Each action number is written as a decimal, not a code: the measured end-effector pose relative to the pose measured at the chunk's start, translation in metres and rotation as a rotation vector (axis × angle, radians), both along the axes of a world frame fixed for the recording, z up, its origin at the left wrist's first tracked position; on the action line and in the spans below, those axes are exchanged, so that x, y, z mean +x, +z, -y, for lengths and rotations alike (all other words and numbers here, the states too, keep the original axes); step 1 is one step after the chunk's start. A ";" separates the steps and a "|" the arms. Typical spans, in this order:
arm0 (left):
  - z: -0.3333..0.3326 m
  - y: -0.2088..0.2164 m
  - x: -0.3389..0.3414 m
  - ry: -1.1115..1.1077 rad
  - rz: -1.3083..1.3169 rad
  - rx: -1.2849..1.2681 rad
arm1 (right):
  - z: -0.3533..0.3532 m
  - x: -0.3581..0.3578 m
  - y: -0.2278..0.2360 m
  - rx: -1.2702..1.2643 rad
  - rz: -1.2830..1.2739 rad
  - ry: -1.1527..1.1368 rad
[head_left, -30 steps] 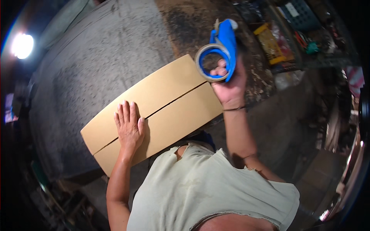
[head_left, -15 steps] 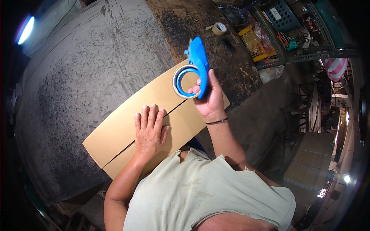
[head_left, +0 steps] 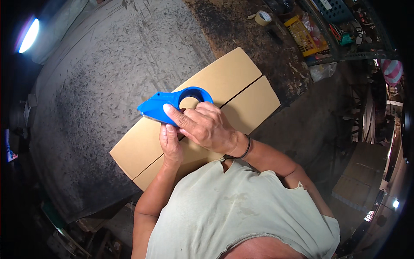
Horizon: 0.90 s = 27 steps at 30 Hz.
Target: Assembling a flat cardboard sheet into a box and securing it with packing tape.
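A closed cardboard box (head_left: 241, 69) lies slantwise on the table in front of me, a dark seam running lengthwise between its top flaps. Above it, my right hand (head_left: 207, 127) grips a blue tape dispenser (head_left: 161, 107) by its ring-shaped part, the pointed end turned left. The fingers cover part of the dispenser. My left hand (head_left: 171, 146) is just below that pointed end, its fingertips drawn together against the lower edge. Whatever is between those fingertips is hidden.
The worn, dark-stained table (head_left: 129, 64) extends left and away. At the far right lie a tape roll (head_left: 262, 18) and a yellow plastic basket (head_left: 300, 35), beside a metal shelf (head_left: 366, 55) with a blue-green basket (head_left: 334, 11). Stacked cardboard (head_left: 360, 168) stands at the lower right.
My right hand has brought the tape dispenser left and nearer, turning its pointed end leftward. My left hand, flat on the box before, has drawn its fingers together by the dispenser.
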<state>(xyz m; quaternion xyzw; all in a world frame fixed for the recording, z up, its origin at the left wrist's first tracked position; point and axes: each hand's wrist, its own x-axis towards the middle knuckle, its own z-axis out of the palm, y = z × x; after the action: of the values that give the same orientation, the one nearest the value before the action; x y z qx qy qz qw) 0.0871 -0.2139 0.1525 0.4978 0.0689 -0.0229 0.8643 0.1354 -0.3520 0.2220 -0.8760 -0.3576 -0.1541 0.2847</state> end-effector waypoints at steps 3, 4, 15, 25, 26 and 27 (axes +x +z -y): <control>-0.007 -0.008 0.002 -0.055 -0.018 -0.217 | -0.007 -0.001 0.003 -0.031 -0.022 -0.005; -0.007 -0.008 0.005 -0.027 -0.022 -0.248 | -0.009 -0.002 0.004 -0.079 -0.077 -0.004; -0.014 0.000 0.020 -0.068 -0.205 -0.421 | 0.051 0.046 0.021 0.286 -0.339 -0.305; -0.011 0.002 0.018 -0.059 -0.166 -0.415 | 0.021 0.062 0.001 0.161 -0.653 -0.277; -0.011 0.003 0.018 -0.055 -0.169 -0.416 | 0.021 0.064 -0.005 0.125 -0.623 -0.258; -0.011 0.003 0.018 -0.054 -0.167 -0.421 | 0.020 0.064 -0.007 0.085 -0.588 -0.241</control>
<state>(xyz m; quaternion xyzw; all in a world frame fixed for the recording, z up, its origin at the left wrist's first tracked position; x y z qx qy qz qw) 0.1050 -0.2032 0.1554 0.3047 0.1208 -0.1011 0.9393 0.1997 -0.3725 0.2151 -0.9062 -0.1471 0.0582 0.3921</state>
